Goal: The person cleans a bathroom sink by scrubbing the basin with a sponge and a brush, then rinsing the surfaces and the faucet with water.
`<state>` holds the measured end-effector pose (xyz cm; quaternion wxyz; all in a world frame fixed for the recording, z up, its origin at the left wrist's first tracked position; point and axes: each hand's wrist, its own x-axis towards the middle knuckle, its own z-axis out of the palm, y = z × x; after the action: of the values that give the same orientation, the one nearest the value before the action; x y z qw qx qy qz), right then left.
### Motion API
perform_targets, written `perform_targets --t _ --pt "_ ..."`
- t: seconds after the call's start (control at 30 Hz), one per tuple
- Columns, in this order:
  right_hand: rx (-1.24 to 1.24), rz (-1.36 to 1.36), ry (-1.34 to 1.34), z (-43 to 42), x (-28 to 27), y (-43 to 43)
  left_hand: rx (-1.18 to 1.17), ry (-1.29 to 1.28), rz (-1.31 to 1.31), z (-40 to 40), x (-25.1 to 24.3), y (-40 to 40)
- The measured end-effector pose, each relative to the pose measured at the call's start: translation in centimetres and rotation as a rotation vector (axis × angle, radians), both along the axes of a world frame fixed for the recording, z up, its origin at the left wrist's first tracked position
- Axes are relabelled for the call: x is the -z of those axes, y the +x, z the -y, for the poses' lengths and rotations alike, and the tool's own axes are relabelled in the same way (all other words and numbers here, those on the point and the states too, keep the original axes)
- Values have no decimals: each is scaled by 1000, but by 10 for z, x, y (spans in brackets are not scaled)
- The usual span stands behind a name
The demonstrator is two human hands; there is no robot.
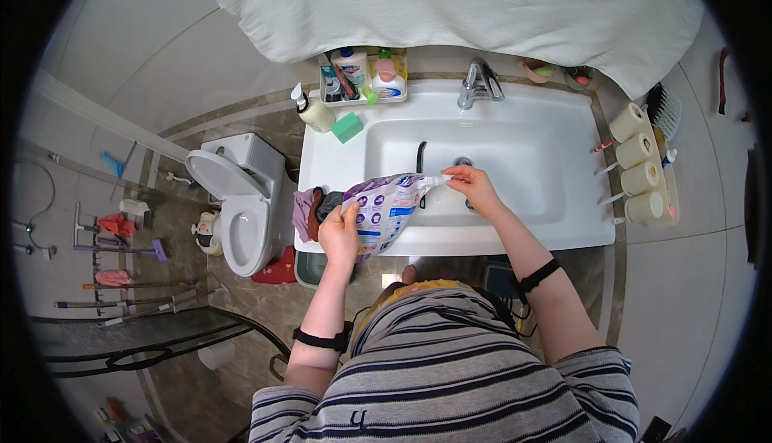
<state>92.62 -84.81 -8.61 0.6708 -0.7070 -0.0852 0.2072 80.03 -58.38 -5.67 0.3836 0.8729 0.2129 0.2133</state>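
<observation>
A purple and white printed refill pouch [386,211] lies tilted in the air over the front left part of the sink. My left hand [341,232] grips its wide end, with the thumb on top. At the other end, the fingertips of my right hand [473,187] pinch the small white cap [445,179] at the spout. Below is a white washbasin [525,171] with a metal drain [462,161], partly hidden by my right hand. A black strap-like strip [421,156] lies in the basin, its middle covered by the pouch. Crumpled dark and mauve cloths [306,214] rest beside my left hand.
Behind the basin stands a chrome faucet [476,84]. A pump bottle [313,111], a green sponge or block [346,127] and a caddy of bottles [362,102] occupy the back left corner. Several cups [634,150] hang on the right wall. Left of the counter is a toilet [246,226].
</observation>
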Motion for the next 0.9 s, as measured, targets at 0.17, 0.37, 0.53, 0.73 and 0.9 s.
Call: perform_targets --t 0.17,0.37,0.53,0.73,0.9 --pt "-8 49 -23 -5 -4 0 -10 -70 8 -5 2 -1" --pt "9 155 -9 -12 -5 -1 31 -153 24 -8 1 -3" --pt "-15 101 -91 -20 -15 1 28 -172 17 -12 3 -5" --pt "-166 112 -224 -18 -21 6 13 -237 38 -12 -1 -6" --pt "-228 -31 -435 -23 -23 14 24 -274 25 -13 -1 -8"
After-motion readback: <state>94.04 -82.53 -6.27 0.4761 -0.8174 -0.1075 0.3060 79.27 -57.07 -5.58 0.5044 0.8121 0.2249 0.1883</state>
